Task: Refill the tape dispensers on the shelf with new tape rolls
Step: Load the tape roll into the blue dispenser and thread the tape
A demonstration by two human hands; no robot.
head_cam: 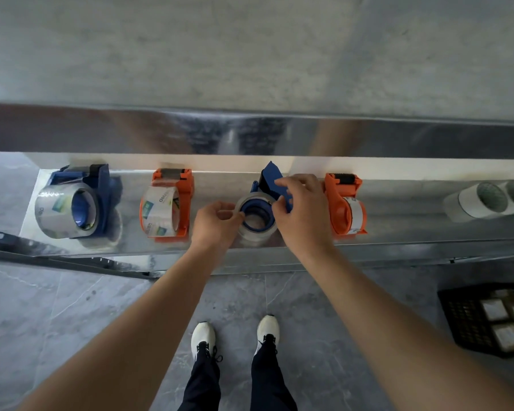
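Well, the blue dispenser (272,177) is third along the shelf (413,229), with an orange dispenser (186,200) to its left and a second orange dispenser (337,200) to its right. The clear roll (249,200) sits around its blue hub, near the shelf's front edge. The left hand (212,225) pinches the roll's rim, thumb and fingers curled onto it. The right hand (301,212) is clamped over the blue dispenser's body, steadying it.

I'd guess the roll is light, stiff round its inner ring and slick on its glossy face. So the rim and inner ring look like the places to hold, not the wound sides. The blue dispenser looks like hard plastic, probably light enough to skid on polished metal. Spare rolls (472,203) stand further right.
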